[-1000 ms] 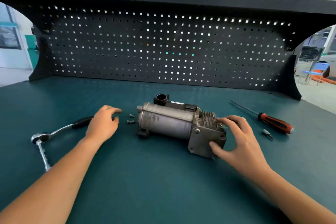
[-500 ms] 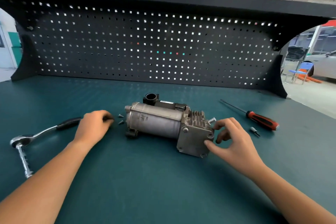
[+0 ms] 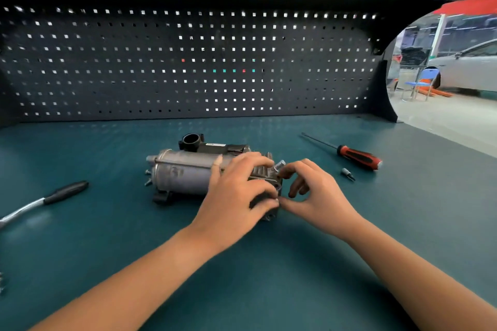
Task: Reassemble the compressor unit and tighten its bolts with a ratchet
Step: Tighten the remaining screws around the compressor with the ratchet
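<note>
Mid-frame on the teal counter (image 3: 282, 277), the left hand (image 3: 234, 199) clasps the grey metal compressor unit (image 3: 183, 172) at its finned end and the right hand (image 3: 320, 193) pinches that end's corner, while the black-handled steel ratchet (image 3: 64, 192) at left lies untouched, so tightening likely remains.

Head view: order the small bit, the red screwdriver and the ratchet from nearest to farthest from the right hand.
1. small bit, just right of the right hand.
2. red screwdriver, beyond the bit, farther right.
3. ratchet, far off on the left side.
</note>
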Demonstrator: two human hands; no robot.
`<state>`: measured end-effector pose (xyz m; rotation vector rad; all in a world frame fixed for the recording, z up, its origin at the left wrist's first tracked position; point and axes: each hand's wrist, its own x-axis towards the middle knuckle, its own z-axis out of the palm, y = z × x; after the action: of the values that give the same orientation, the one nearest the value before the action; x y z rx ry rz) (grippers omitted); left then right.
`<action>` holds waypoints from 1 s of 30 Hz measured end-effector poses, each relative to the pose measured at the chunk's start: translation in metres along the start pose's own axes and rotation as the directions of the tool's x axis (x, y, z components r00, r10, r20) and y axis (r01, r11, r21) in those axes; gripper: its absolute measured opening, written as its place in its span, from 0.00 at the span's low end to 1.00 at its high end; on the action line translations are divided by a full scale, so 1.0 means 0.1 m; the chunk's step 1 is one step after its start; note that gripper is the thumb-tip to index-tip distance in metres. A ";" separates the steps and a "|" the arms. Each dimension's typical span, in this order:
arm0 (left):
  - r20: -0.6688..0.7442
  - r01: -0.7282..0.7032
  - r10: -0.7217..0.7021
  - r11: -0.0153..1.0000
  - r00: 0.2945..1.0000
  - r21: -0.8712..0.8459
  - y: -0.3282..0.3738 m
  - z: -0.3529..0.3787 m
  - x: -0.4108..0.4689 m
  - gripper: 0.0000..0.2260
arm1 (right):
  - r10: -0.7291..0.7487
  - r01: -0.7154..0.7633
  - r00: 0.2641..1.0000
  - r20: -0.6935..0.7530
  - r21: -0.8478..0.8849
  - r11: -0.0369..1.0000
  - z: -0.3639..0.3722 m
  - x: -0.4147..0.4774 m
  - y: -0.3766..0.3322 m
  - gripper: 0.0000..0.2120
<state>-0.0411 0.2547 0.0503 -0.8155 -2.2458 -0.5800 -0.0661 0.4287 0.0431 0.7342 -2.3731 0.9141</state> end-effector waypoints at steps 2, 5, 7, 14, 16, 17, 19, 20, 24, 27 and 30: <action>0.025 0.038 -0.039 0.999 0.999 0.024 -0.02 0.07 0.01 0.04 | -0.001 0.001 1.000 0.003 0.006 1.000 -0.01 0.00 0.01 0.17; -0.001 0.065 -0.065 0.998 0.998 0.027 -0.07 0.11 -0.01 0.05 | 0.003 -0.003 1.000 -0.003 0.008 1.000 -0.02 0.01 0.02 0.14; -0.039 0.075 -0.075 0.997 0.996 0.000 -0.08 0.11 0.00 0.05 | 0.024 -0.024 1.000 0.004 -0.002 1.000 -0.02 0.02 0.01 0.12; -0.077 0.127 -0.140 0.980 0.987 -0.154 -0.07 0.12 0.02 0.05 | 0.126 -0.126 0.992 -0.004 0.060 0.990 0.05 -0.01 -0.02 0.07; -0.084 0.142 -0.157 0.976 0.984 -0.165 -0.07 0.12 0.03 0.06 | 0.149 -0.148 0.989 -0.011 0.098 0.984 0.05 -0.01 -0.03 0.06; -0.085 0.143 -0.158 0.976 0.984 -0.162 -0.07 0.12 0.03 0.05 | 0.154 -0.152 0.988 -0.011 0.108 0.982 0.05 0.00 -0.03 0.06; -0.092 0.146 -0.162 0.977 0.983 -0.156 -0.06 0.14 0.02 0.02 | 0.158 -0.156 0.987 -0.007 0.119 0.981 0.06 0.00 -0.04 0.05; -0.096 0.151 -0.167 0.976 0.981 -0.155 -0.05 0.14 0.02 0.02 | 0.161 -0.159 0.987 -0.006 0.126 0.979 0.05 -0.01 -0.04 0.05; -0.117 0.156 -0.179 0.970 0.977 -0.185 -0.05 0.13 0.04 0.02 | 0.215 -0.202 0.976 -0.023 0.251 0.947 0.03 0.01 -0.02 0.11; -0.107 0.167 -0.191 0.965 0.976 -0.200 -0.05 0.12 0.03 0.04 | 0.272 -0.269 0.961 0.045 0.368 0.890 0.01 0.03 -0.02 0.11; -0.087 0.165 -0.182 0.971 0.979 -0.173 -0.06 0.15 0.00 0.02 | 0.280 -0.292 0.956 0.087 0.343 0.893 0.03 0.02 -0.02 0.10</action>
<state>-0.0515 0.2589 0.0391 -0.6557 -2.2100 -0.8815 -0.0664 0.4245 0.0432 0.5345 -2.4161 1.4932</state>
